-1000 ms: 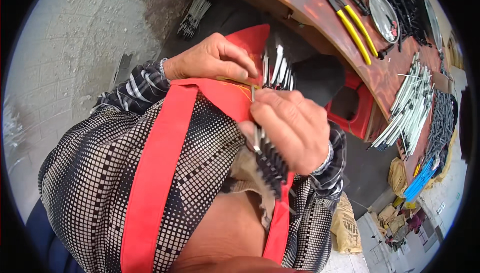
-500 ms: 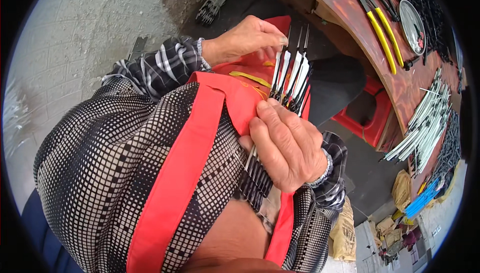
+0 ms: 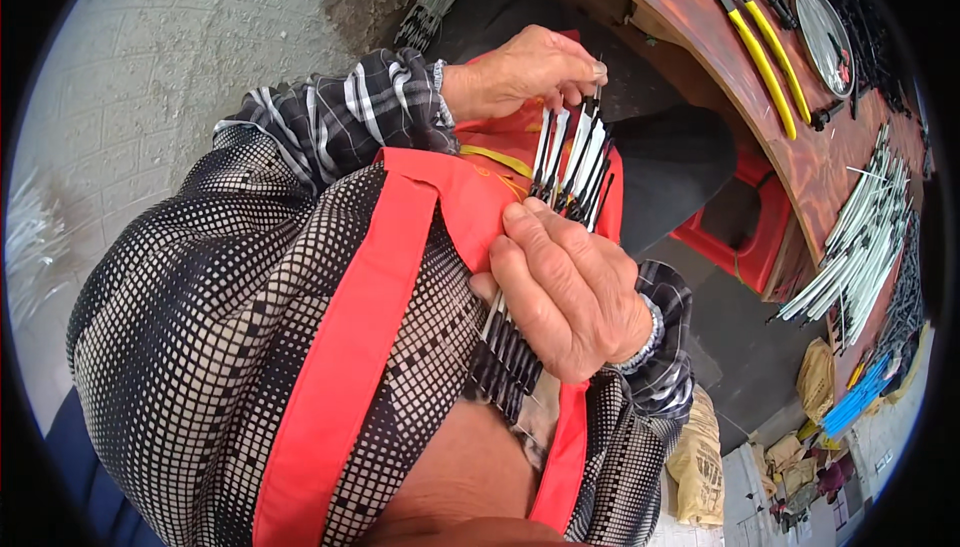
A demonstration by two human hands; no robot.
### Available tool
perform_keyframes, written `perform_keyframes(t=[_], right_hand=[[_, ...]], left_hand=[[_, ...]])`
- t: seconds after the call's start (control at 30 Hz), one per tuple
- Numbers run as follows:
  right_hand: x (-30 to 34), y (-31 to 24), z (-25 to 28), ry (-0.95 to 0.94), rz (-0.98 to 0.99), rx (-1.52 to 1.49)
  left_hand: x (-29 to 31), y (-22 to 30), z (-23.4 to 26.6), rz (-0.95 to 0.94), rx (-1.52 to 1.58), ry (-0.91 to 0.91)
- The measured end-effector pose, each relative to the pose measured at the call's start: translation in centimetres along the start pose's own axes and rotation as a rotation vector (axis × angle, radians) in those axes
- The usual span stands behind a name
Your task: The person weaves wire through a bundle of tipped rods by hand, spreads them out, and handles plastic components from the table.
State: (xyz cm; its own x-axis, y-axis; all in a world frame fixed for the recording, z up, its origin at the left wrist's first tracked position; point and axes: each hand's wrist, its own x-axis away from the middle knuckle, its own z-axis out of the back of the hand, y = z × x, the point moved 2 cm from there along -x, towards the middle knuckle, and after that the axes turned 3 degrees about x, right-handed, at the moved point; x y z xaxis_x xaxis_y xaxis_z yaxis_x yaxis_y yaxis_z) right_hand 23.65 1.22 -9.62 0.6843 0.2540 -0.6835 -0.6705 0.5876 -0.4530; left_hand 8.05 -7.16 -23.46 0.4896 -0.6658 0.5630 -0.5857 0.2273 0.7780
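Observation:
A bundle of thin, jointed black-and-white rods (image 3: pixel 575 162), much like umbrella ribs, lies against the red apron (image 3: pixel 345 347) on my front. My right hand (image 3: pixel 570 292) is wrapped round its middle from above, hiding part of the rods. Black lower sections come out beneath that hand. At the far end of the bundle, my left hand (image 3: pixel 535 72) is closed, thumb and forefinger pinched on the thin tip of a rod. The other tips are partly hidden behind its fingers.
At the right, a curved wooden table (image 3: pixel 690 27) bears yellow-handled pliers (image 3: pixel 765 67), a round dish (image 3: pixel 820 37), black parts and a pile of pale rods (image 3: pixel 855 247). A red stool (image 3: pixel 740 237) stands below it. Another rod bundle (image 3: pixel 430 7) lies at the far left.
My left hand has moved right along the rod tips and now pinches one further over. My right hand keeps its hold on the bundle, shifted very slightly left.

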Motion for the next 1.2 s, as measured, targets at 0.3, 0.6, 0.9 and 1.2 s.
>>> perform_keyframes(t=[0.3,0.6,0.9,1.2], right_hand=[[0.1,0.1,-0.7,0.065,-0.008,-0.039],[0.4,0.3,-1.2,0.109,0.021,-0.023],[0.5,0.7,-1.6,0.132,0.060,-0.008],[0.7,0.8,-1.7,0.189,0.068,-0.026]], left_hand=[[0.4,-0.7,-0.3,0.159,-0.040,-0.064],[-0.2,0.7,-1.4,0.169,-0.285,-0.211],[0.1,2.4,-2.1,0.228,-0.444,-0.230],[0.0,3.9,-3.1,0.297,-0.564,-0.292]])
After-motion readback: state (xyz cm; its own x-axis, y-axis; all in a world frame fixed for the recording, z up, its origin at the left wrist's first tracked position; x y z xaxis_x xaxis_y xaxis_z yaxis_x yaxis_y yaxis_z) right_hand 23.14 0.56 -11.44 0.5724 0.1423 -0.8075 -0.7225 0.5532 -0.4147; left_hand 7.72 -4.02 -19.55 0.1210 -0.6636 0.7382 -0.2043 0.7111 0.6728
